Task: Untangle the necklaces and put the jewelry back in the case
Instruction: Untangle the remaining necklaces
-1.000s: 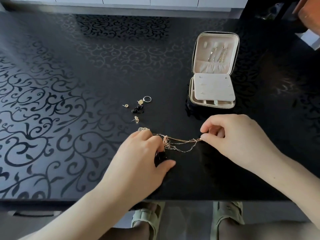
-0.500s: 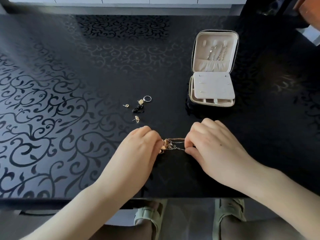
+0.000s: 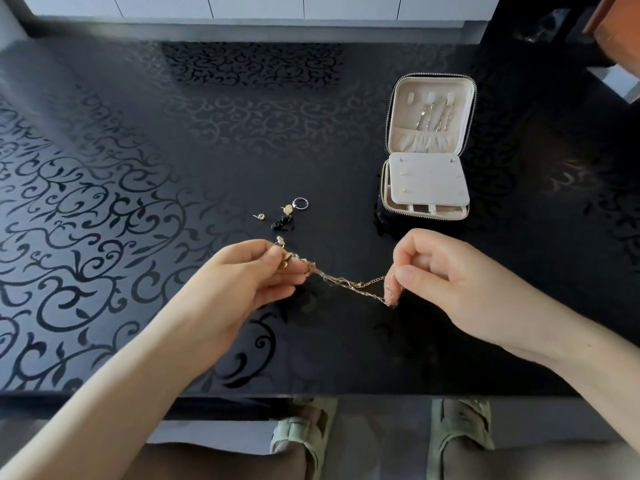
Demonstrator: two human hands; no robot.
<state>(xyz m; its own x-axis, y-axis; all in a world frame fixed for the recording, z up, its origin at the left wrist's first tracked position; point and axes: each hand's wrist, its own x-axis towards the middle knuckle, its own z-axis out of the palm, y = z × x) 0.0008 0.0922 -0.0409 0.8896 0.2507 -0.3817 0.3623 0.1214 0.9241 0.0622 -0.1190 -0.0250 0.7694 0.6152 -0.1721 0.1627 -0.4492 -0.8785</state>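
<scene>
Thin gold tangled necklaces (image 3: 349, 283) hang stretched between my two hands, just above the black table. My left hand (image 3: 242, 285) pinches the left end, with a bunched gold clump at its fingertips. My right hand (image 3: 446, 282) pinches the right end, where a short loop dangles. The jewelry case (image 3: 427, 157) stands open at the back right, cream inside, with dangling pieces on its raised lid and a flat earring panel over the base.
Loose pieces lie on the patterned black table (image 3: 138, 202) left of the case: a silver ring (image 3: 300, 203), a gold stud (image 3: 260, 216), a gold earring (image 3: 287, 209), a black beaded piece (image 3: 283, 224), another small gold earring (image 3: 280, 240). The table's front edge runs below my forearms.
My hands lifted the necklaces off the table and drew apart, stretching the chains between them. Half a second ago the hands were close together on the bunched chains.
</scene>
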